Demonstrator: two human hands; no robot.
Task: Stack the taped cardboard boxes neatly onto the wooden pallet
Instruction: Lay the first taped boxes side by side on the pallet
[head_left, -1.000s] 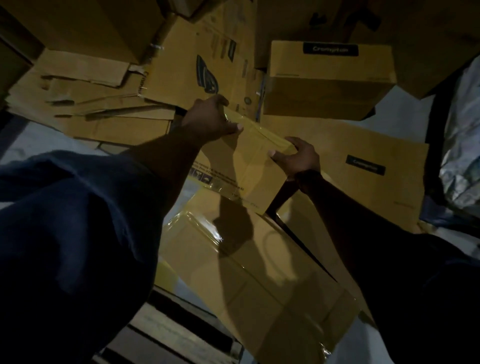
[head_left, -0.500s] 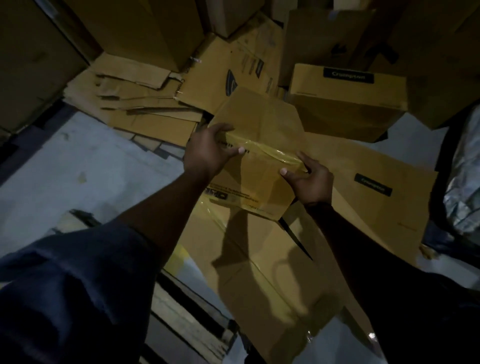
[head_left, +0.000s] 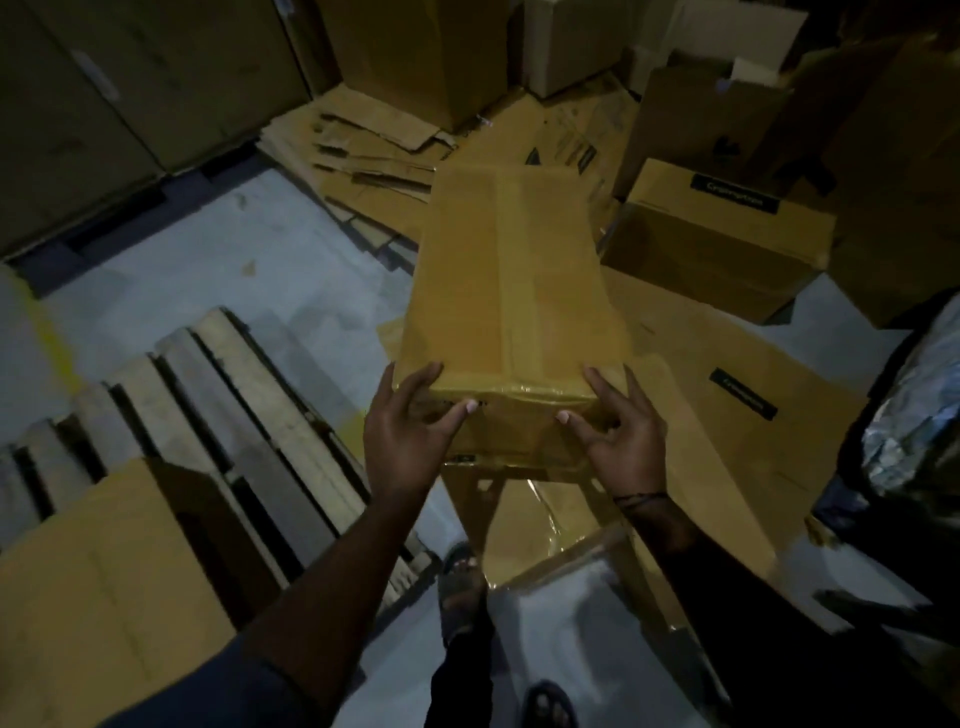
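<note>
1 taped box (head_left: 511, 291), near corners gripped by left hand (head_left: 410, 431) and right hand (head_left: 618, 436), fingers curled | 1 wooden pallet (head_left: 249, 415) left, 1 carton (head_left: 104, 571) on its near end | bare floor (head_left: 208, 260) far-left

Flattened cardboard sheets (head_left: 363, 156) lie piled on the grey floor (head_left: 208, 291). A yellow painted line (head_left: 52, 338) crosses the floor at left. A silvery wrapped bundle (head_left: 904, 431) sits at right.
</note>
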